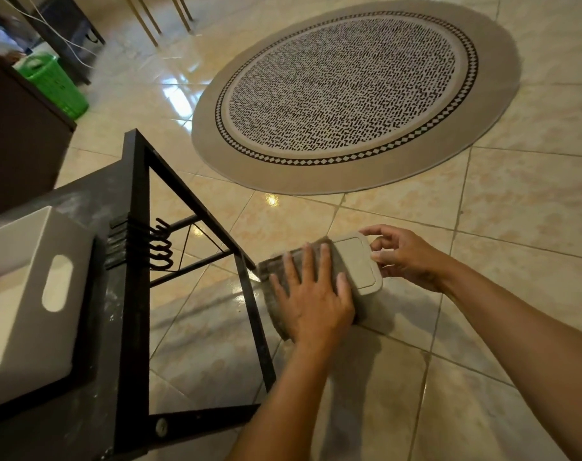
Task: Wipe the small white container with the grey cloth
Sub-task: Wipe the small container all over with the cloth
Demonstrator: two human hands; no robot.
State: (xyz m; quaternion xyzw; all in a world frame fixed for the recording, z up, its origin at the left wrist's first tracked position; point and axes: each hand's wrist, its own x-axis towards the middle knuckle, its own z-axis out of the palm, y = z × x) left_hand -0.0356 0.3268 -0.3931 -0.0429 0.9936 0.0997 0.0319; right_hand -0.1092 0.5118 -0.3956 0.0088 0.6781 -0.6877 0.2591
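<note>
The small white container (359, 261), a rounded rectangle with a recessed lid, is held in the air above the tiled floor, just right of the black stand. My right hand (404, 257) grips its right edge with the fingertips. My left hand (314, 294) lies flat with fingers spread on the grey cloth (276, 271), pressing it against the container's left part. The cloth covers that side and hangs down below my palm, hiding the container's left half.
A black metal stand (136, 294) with hooks on its frame fills the lower left, carrying a large white box (33, 294) with a cut-out handle. A round patterned rug (356, 94) lies on the tiles beyond. A green basket (53, 84) and dark furniture stand at far left.
</note>
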